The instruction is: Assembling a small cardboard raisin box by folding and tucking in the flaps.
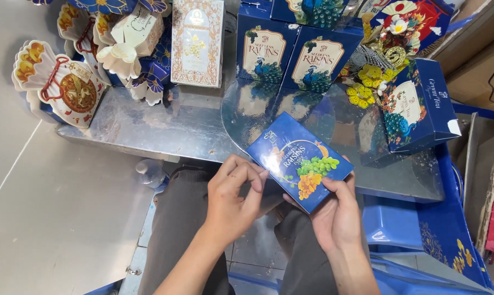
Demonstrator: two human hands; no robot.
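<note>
**Blue box held over the lap**

The right hand (334,216) grips the near right end of a flat blue box (299,159) from beneath. The left hand (233,199) pinches its near left edge with curled fingers. It tilts just before the shiny tabletop (165,123).

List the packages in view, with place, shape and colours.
Blue flat box, grape picture: held in right hand, left hand at its edge.
Two blue peacock boxes: upright, back of metal table.
Cream ornate box: upright, back left.
Blue floral box: tilted, right.
</note>
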